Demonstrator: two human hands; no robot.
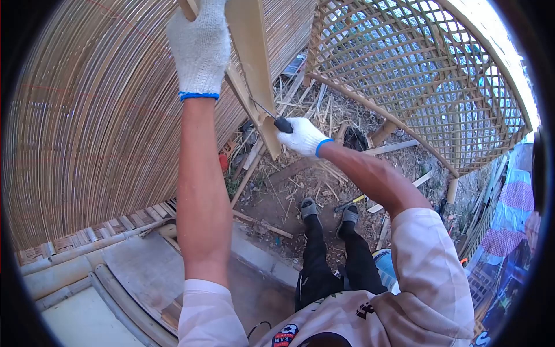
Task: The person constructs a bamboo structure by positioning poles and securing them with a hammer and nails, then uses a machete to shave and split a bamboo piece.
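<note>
My left hand, in a white knit glove with a blue cuff, is raised at the top and closed around a split bamboo strip. Just right of it, a wide, pale half-round length of bamboo slants down to a cut lower end. In my right hand, gloved the same way, is a tool with a black handle and a thin metal shaft. Its shaft reaches up-left to the edge of the bamboo, apparently touching it. The exact tip is hard to make out.
A wall of thin bamboo slats rises on the left. Lattice panel stands at upper right on a bamboo frame. Shavings and wood offcuts litter the dirt around my feet. A hammer-like tool and a bucket are nearby.
</note>
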